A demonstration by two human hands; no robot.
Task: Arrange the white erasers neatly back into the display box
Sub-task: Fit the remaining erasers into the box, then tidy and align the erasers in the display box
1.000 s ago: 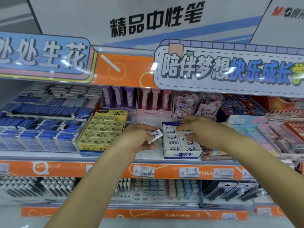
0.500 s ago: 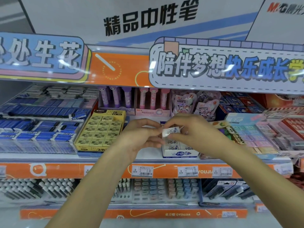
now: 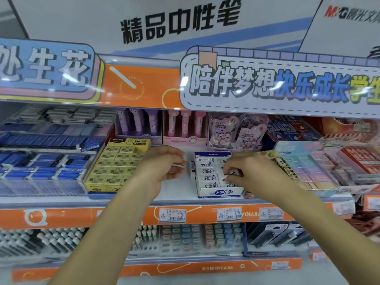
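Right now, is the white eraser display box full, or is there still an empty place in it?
Cannot tell. The left column of the display box shows erasers all along, but the right hand covers part of the right column.

**Where things stand on the shelf**

The display box (image 3: 218, 191) stands at the front edge of the shelf (image 3: 174, 199), near its middle. The erasers (image 3: 207, 171) lie in it in two columns, one row behind another. The right hand (image 3: 246, 171) is over the right column and its fingertips (image 3: 227, 178) touch an eraser there. The left hand (image 3: 162, 167) is left of the box, above a bare part of the shelf, apart from the box. Left of this hand stands the tray of 2B erasers (image 3: 115, 167), also at the front edge. Behind the box, at the back of the shelf, stand the pen boxes (image 3: 183, 130) and bags (image 3: 234, 130). Price tags (image 3: 172, 215) hang on the front edge below
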